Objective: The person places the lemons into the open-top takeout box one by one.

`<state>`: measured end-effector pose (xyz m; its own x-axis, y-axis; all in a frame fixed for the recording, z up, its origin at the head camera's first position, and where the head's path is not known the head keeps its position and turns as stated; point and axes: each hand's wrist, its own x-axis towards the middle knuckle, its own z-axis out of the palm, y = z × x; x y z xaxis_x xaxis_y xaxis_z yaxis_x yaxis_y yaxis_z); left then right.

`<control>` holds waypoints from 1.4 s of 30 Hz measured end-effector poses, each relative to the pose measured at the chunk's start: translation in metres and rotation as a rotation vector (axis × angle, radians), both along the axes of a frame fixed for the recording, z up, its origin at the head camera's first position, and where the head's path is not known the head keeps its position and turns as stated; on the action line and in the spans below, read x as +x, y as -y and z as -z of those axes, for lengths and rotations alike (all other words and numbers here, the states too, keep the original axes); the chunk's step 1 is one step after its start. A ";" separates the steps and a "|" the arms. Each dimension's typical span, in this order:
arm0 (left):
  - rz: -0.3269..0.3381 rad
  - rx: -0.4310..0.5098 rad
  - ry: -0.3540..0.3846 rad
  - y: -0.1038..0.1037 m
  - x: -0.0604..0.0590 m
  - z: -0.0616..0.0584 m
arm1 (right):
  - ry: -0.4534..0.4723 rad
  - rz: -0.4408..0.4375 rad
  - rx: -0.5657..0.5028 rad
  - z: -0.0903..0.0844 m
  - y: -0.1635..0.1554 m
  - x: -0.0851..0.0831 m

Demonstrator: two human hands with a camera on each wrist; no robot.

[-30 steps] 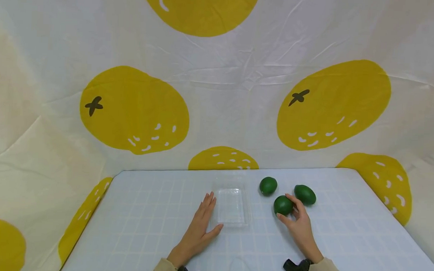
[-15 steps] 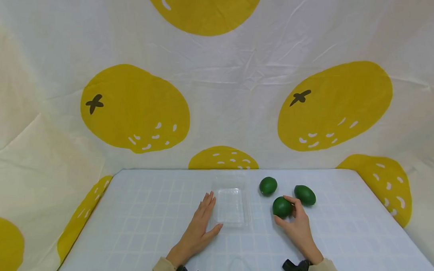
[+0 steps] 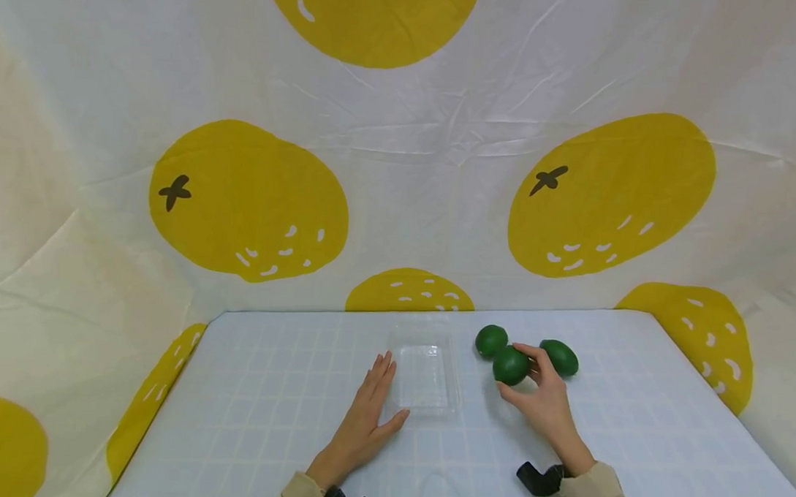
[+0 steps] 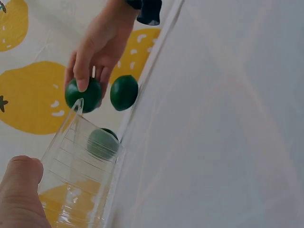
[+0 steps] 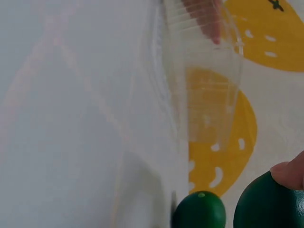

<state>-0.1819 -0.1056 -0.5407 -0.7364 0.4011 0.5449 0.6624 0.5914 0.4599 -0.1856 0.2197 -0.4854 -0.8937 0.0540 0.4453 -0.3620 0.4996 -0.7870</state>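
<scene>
Beige sleeves show at the near edge of the table [image 3: 247, 433], which is covered in a pale cloth with a faint grid. From the nearer side, the left hand [image 3: 364, 423] lies flat on the cloth, fingers straight and thumb spread, holding nothing; its fingers and thumb rest against the left and near edges of a clear plastic tray [image 3: 425, 374] that sits on the table. To the right, the right hand [image 3: 543, 400] has its fingers and thumb curled round a green fruit [image 3: 510, 365], which it holds just off the cloth between the tray and the two others. In the left wrist view the same hand's fingertips wrap over that fruit [image 4: 83, 94]; in the right wrist view a fingertip presses its top [image 5: 268, 205]. Just behind it a second green fruit [image 3: 491, 340] lies on the cloth, and a third green fruit [image 3: 559, 357] lies to the right, partly hidden by the fingers. Beyond the table hangs a white curtain [image 3: 441, 147] printed with big yellow oranges.
</scene>
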 end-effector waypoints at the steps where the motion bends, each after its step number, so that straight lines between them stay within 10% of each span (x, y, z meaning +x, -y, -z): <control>1: 0.000 0.001 0.001 0.000 0.000 0.000 | -0.002 -0.007 -0.011 -0.003 0.002 -0.001; 22: 0.001 -0.008 0.013 0.000 0.001 0.000 | 0.121 -0.200 -0.203 -0.039 0.096 -0.042; 42: 0.033 0.026 0.014 0.000 0.001 -0.002 | 0.387 -0.189 0.102 -0.017 0.140 -0.073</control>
<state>-0.1806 -0.1054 -0.5390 -0.7303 0.4114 0.5453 0.6750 0.5570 0.4838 -0.2583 0.0796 -0.4682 -0.9856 -0.1538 0.0706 -0.1431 0.5347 -0.8328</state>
